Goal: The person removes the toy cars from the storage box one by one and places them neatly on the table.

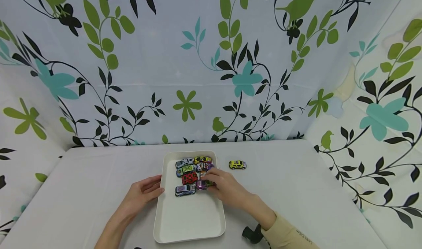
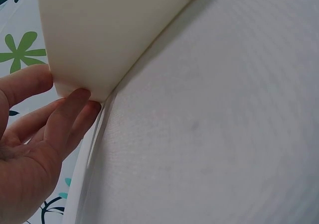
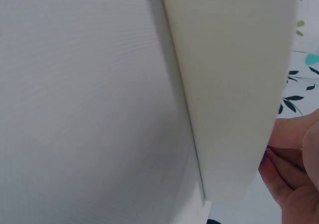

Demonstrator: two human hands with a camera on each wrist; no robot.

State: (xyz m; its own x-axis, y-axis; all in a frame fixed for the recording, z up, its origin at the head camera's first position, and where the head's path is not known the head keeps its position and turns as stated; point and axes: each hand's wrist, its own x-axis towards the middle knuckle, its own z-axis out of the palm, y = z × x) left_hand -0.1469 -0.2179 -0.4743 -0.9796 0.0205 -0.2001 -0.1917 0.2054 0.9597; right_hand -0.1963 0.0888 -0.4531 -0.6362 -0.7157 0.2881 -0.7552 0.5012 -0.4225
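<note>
My right hand reaches into the white tray from 4 o'clock, its fingers curled round a purple toy car that sits on the tray floor at the right of the cluster of toy cars. My left hand lies at 9 o'clock with relaxed, straight fingers touching the tray's left wall. One yellow toy car stands apart on the bench at 2 o'clock of the tray.

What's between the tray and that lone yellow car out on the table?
Only bare tablecloth. In the head view the yellow car sits right of the white tray, with nothing between them. The right hand reaches over that tray's edge nearer you.
</note>
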